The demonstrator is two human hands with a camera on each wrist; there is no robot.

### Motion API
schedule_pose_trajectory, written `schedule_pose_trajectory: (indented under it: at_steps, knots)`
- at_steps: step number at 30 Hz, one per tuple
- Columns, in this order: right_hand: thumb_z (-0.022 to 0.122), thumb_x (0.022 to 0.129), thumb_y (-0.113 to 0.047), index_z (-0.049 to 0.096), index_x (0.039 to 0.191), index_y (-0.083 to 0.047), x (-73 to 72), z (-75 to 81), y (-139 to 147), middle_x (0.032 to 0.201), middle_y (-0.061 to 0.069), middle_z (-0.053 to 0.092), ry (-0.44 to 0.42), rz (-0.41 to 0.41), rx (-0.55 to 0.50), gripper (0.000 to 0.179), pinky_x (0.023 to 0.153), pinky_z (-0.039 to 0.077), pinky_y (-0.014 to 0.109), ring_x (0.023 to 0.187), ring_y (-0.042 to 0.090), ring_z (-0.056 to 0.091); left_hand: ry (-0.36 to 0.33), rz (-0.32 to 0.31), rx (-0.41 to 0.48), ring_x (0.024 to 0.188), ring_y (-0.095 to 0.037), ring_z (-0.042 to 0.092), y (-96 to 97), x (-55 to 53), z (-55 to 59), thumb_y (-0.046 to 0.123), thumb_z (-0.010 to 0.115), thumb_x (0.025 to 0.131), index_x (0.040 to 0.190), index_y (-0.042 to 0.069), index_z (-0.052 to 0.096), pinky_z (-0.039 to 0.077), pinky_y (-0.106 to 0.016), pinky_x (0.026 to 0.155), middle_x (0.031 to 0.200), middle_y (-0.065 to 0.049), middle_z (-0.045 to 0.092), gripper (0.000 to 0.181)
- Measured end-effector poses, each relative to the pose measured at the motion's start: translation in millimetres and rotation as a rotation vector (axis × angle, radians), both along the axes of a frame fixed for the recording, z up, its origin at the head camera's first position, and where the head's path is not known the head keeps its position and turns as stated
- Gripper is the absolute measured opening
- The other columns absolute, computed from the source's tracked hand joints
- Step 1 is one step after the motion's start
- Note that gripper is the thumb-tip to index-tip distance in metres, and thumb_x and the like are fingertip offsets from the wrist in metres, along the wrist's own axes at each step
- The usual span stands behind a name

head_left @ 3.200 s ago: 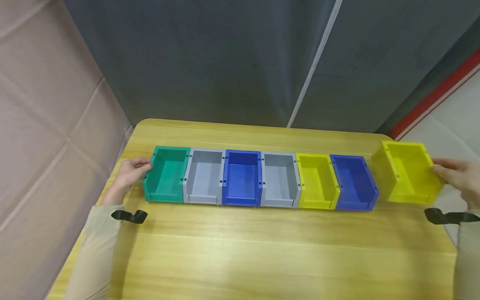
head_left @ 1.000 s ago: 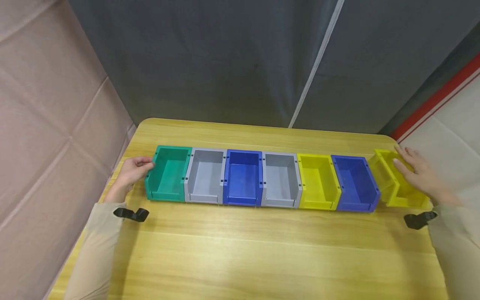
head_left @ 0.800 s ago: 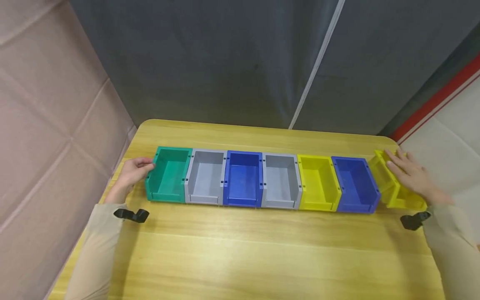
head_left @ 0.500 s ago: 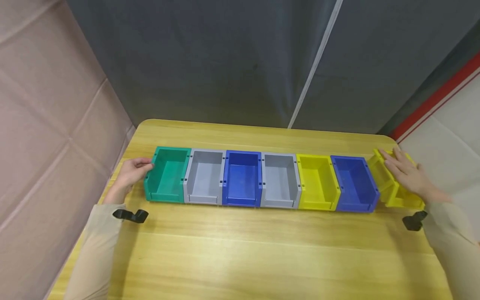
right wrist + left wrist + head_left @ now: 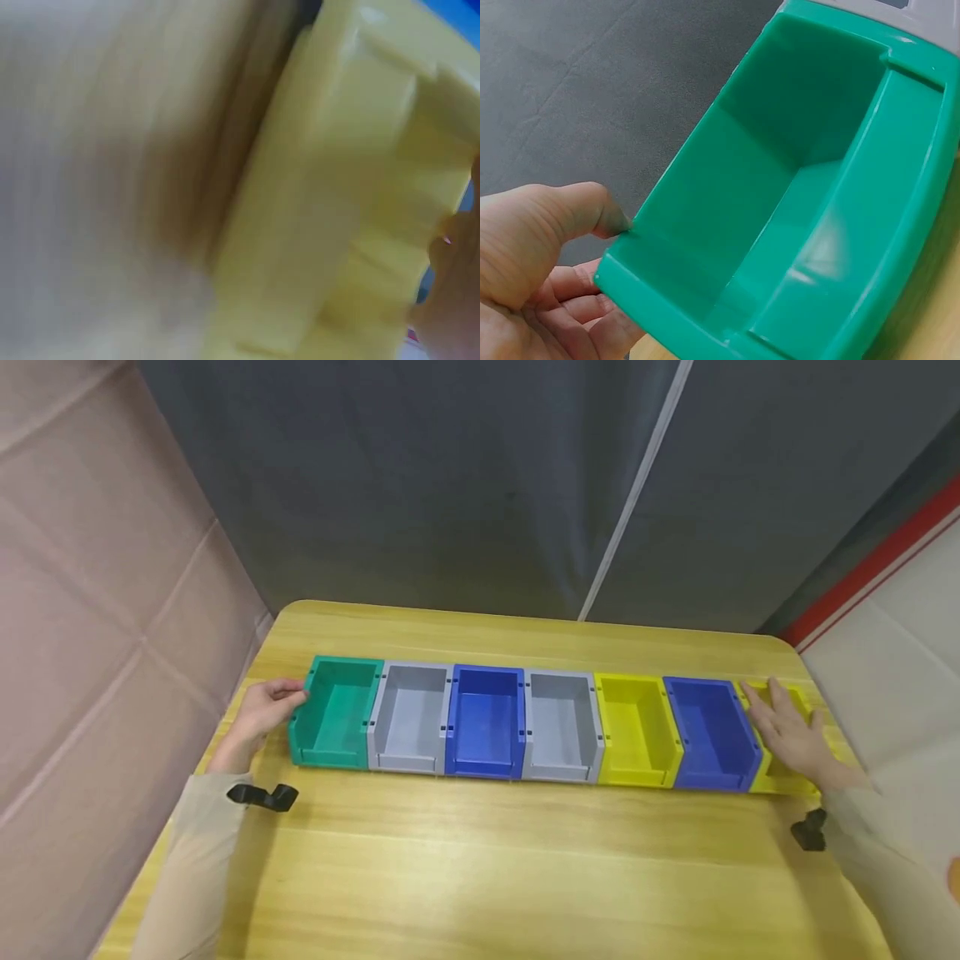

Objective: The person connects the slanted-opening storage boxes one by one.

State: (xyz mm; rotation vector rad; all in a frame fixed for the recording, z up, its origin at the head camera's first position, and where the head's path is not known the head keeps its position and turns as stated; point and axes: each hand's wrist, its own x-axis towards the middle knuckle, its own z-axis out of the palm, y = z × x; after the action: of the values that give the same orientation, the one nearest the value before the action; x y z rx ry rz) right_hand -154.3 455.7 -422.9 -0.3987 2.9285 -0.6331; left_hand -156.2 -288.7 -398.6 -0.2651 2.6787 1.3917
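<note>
Seven-coloured clutter aside, a single row of plastic storage bins runs across the table. At its left end is a green bin (image 5: pixel 339 714), whose outer side wall my left hand (image 5: pixel 258 714) pinches. The left wrist view shows the thumb on the rim of the green bin (image 5: pixel 750 180) and the fingers curled below outside. My right hand (image 5: pixel 791 735) lies with straight, spread fingers over the yellow bin (image 5: pixel 780 783) at the right end, covering much of its inside. That yellow bin (image 5: pixel 300 247) is blurred in the right wrist view, with part of the hand (image 5: pixel 457 277) at its far edge.
Between the end bins stand a grey bin (image 5: pixel 410 718), a blue bin (image 5: pixel 485 722), another grey bin (image 5: pixel 562 727), a yellow bin (image 5: pixel 636 731) and a second blue bin (image 5: pixel 712 735). Behind the wooden table (image 5: pixel 480 877) hangs a dark curtain (image 5: pixel 412 485). Pale walls flank both sides.
The right hand has brought the yellow bin leftward and down, level beside the blue one, and its grip has become flat, straight fingers. The left hand stays on the green bin.
</note>
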Motion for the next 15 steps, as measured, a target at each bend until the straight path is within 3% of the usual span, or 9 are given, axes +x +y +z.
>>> schedule_pose_trajectory:
  at_steps: [4, 9, 15]
  knots:
    - [0.023, 0.104, -0.026, 0.005, 0.152, -0.015, 5.1, -8.2, -2.0, 0.151, 0.023, -0.017, 0.030, -0.047, -0.019, 0.053, 0.090, -0.020, 0.072, 0.136, 0.043, -0.016, 0.006, -0.007, 0.009, 0.079, 0.007, 0.048, 0.3, -3.2, -0.6, 0.022, 0.048, 0.097, 0.127, -0.013, 0.047, 0.044, -0.011, 0.068, 0.121, -0.029, 0.051, 0.046]
    - [0.023, 0.104, -0.029, 0.006, 0.152, -0.017, 1.7, -4.2, -0.6, 0.151, 0.027, -0.011, 0.031, -0.060, 0.025, 0.052, 0.091, -0.015, 0.075, 0.136, 0.045, -0.013, 0.012, -0.008, 0.011, 0.077, 0.009, 0.048, 0.9, -4.9, -1.2, 0.020, 0.050, 0.097, 0.126, -0.015, 0.047, 0.044, -0.011, 0.066, 0.119, -0.028, 0.053, 0.046]
    - [0.035, 0.102, -0.025, 0.016, 0.149, -0.003, -0.5, 6.3, 0.0, 0.146, 0.038, 0.008, 0.087, -0.081, -0.035, 0.055, 0.095, 0.001, 0.075, 0.133, 0.054, 0.003, 0.021, -0.025, -0.005, 0.080, 0.001, 0.051, 1.7, -5.1, -2.3, 0.021, 0.050, 0.096, 0.124, -0.015, 0.049, 0.044, -0.013, 0.066, 0.119, -0.031, 0.053, 0.045]
